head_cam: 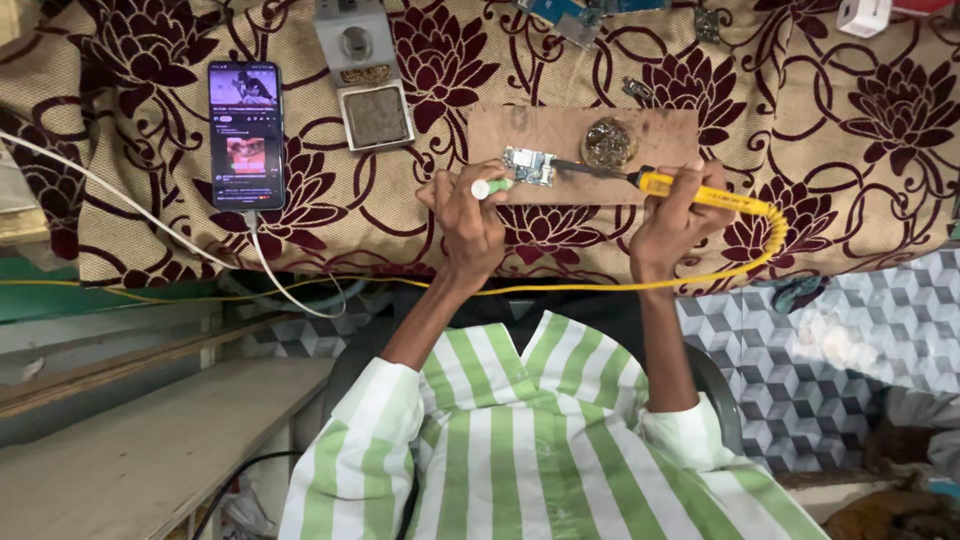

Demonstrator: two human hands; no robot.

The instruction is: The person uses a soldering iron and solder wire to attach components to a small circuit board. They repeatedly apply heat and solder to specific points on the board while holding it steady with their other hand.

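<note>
Grip, right: your right hand (668, 222) is closed around the yellow soldering iron (690, 191), right of centre, its tip at the circuit board.
Grip, left: your left hand (470, 215) pinches a small white-green tube (491, 187) at the board's left edge.
Circuit board (528, 166): lies on the wooden block (560, 130), centre frame.
Brass wool tin (609, 143): just behind the iron's tip.
Tabletop (820, 120): under a floral cloth.
Phone (246, 135): upper left, screen lit, cable plugged in.
</note>
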